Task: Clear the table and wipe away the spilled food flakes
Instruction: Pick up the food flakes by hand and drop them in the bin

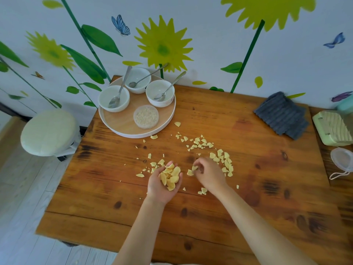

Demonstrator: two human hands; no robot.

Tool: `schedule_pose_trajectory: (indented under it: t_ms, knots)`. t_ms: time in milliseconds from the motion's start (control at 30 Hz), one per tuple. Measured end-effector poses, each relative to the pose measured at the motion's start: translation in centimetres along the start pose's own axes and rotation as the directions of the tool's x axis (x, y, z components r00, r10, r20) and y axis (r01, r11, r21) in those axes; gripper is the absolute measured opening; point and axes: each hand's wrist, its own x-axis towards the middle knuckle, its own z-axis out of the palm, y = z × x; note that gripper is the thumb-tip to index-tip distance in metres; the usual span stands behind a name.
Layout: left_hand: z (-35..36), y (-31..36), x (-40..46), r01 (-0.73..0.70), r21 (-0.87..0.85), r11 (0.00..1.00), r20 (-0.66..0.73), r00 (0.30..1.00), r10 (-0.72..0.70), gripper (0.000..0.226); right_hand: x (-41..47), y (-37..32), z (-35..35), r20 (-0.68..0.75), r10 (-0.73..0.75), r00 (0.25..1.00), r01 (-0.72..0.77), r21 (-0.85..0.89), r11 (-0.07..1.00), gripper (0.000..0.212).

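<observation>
Pale yellow food flakes (221,159) lie scattered over the middle of the wooden table (248,197). My left hand (156,188) is palm up and cupped, holding a heap of flakes (170,176). My right hand (210,175) is palm down just to its right, its fingertips pinching a flake (194,167) off the table. A folded grey cloth (281,115) lies at the far right of the table.
A round tray (122,124) at the far left corner holds three white bowls (160,93) with spoons and a small clear dish of grains (146,116). A white stool (48,132) stands left of the table. A green holder (333,128) and a strainer (342,161) sit at the right.
</observation>
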Motion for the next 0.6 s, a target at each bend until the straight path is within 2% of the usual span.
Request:
schedule_pose_trajectory:
  t_ms: [100,267,467,600]
  knots:
    - [0.0,0.1,0.0,-0.009,-0.006,1.0,-0.012,1.0,0.009,0.029,0.0,-0.2,1.6,0.08,-0.008,0.997,0.016,-0.11,0.994,0.026]
    - [-0.3,0.2,0.2,-0.013,0.001,1.0,-0.029,0.999,0.013,0.029,0.6,-0.5,2.0,0.011,-0.032,0.999,0.033,-0.151,0.988,0.009]
    - [-0.5,0.4,0.2,-0.023,-0.007,1.0,-0.047,0.999,0.022,0.029,0.3,0.1,1.4,-0.102,0.012,0.995,-0.014,-0.018,1.0,0.013]
    - [-0.5,0.3,0.1,-0.026,-0.002,1.0,-0.054,0.998,0.025,0.028,-0.2,0.8,1.5,-0.098,0.056,0.994,-0.061,-0.042,0.997,0.016]
